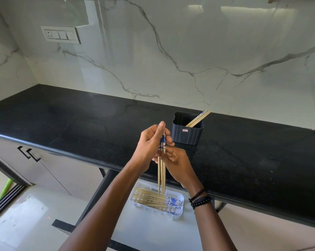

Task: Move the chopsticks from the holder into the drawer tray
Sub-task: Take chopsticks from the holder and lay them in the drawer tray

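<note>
Head view: chopsticks [161,171] upright in left hand [149,142] and right hand [179,164]

On my right wrist [191,186] I wear a black round-beaded bracelet [202,202] and a thin black knotted cord band [198,194] (the cord sits nearer my right hand [178,165]).

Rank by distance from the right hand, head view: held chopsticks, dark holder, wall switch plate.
1. Held chopsticks: in contact, held by the right hand, with the left hand gripping higher up.
2. Dark holder: on the counter, just beyond the hands, slightly right.
3. Wall switch plate: high on the backsplash, far left.
</note>
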